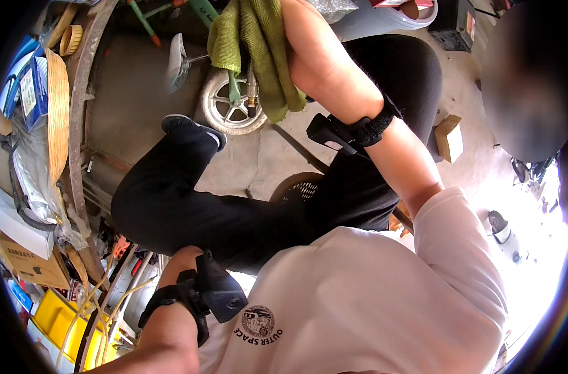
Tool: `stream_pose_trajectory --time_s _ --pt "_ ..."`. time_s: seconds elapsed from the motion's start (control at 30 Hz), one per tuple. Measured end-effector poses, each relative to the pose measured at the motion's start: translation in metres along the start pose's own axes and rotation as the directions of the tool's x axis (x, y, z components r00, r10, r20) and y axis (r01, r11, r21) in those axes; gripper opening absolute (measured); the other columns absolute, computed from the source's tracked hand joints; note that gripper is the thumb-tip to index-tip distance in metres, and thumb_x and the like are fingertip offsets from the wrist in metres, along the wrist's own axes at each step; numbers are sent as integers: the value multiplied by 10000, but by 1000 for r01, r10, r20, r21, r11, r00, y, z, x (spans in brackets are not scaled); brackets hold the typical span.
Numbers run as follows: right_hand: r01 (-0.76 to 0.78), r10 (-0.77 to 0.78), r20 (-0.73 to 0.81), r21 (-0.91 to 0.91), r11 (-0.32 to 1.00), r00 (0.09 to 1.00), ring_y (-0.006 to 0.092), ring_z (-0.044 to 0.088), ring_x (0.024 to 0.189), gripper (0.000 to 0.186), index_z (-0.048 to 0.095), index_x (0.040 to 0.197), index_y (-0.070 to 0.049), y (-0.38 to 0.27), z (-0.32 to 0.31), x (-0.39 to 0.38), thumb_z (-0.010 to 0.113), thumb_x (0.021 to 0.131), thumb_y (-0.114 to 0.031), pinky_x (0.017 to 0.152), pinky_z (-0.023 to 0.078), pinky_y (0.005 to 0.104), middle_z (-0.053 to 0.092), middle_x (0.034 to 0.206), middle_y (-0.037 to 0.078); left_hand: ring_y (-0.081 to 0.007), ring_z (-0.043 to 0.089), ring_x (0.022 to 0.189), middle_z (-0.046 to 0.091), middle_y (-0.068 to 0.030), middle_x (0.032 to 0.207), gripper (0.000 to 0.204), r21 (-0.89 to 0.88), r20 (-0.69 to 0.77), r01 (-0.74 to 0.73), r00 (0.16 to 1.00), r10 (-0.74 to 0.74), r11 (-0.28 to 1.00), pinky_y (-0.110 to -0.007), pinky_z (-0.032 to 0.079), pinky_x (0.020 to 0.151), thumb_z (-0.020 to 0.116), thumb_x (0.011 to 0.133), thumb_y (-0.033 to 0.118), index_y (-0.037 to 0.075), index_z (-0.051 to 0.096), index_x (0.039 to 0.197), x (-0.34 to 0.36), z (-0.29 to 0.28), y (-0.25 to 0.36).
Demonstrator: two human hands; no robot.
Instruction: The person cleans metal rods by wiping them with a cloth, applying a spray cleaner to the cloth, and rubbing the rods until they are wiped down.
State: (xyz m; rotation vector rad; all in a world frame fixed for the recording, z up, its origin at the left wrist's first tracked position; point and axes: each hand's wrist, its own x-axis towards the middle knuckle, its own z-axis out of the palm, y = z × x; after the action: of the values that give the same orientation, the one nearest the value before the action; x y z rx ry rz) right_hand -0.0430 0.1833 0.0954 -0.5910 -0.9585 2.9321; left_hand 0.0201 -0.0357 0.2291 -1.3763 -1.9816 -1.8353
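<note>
At the top, my right hand [312,59] is against an olive-green towel [259,47] that hangs in bunched folds. The fingers are hidden by the cloth and the picture's edge, but the hand appears to grip it. Below and behind the towel stands a small white spoked wheel [214,111], with green frame parts [202,11] above it, apparently a child's bicycle. A metal fitting [252,93] shows beside the towel's fold. My left hand [188,255] is down at the lower left beside my thigh, mostly covered by a black wrist device [218,290]; its fingers do not show.
Along the left runs a cluttered rack [78,124] with boxes, plastic bags and a yellow bin [56,311]. A dark perforated basket [296,187] sits beneath my legs. Top right are a grey bucket [371,23] and a black box [452,25]. A small carton [449,138] stands right.
</note>
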Motion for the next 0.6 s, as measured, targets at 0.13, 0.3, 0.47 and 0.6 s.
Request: stream_pose_trajectory --time_s 0.13,0.3,0.47,0.6 --pt "-15 15 -15 44 999 1000 206 610 824 233 559 1056 -30 -1 2 -1 384 984 -165 708 512 323 629 948 92 -169 542 622 575 -109 765 198 -2 0 -6 1000 6 1000 -270 431 574 644 821 -47 -16 501 955 -1 1 3" --pt "-4 2 47 41 999 999 215 612 817 258 564 1048 -25 1 1 1 366 991 -182 708 513 331 631 931 96 -165 539 616 571 -108 762 209 0 -20 -19 1000 19 1000 -267 429 569 646 818 -55 -14 495 956 3 1 2" --pt "8 -9 151 10 1000 988 227 631 808 306 558 1043 -4 -8 4 -6 346 1002 -221 724 534 345 644 942 126 -160 536 610 568 -108 758 219 9 -45 -62 997 62 998 -265 427 564 648 815 -64 -12 490 958 12 -3 8" --pt "-10 11 41 -17 1000 999 213 635 780 273 564 1030 -14 -17 7 2 386 992 -216 690 541 340 643 916 119 -157 534 605 565 -108 754 228 38 -105 -126 986 129 991 -263 425 559 649 813 -71 -11 485 959 28 -3 -3"
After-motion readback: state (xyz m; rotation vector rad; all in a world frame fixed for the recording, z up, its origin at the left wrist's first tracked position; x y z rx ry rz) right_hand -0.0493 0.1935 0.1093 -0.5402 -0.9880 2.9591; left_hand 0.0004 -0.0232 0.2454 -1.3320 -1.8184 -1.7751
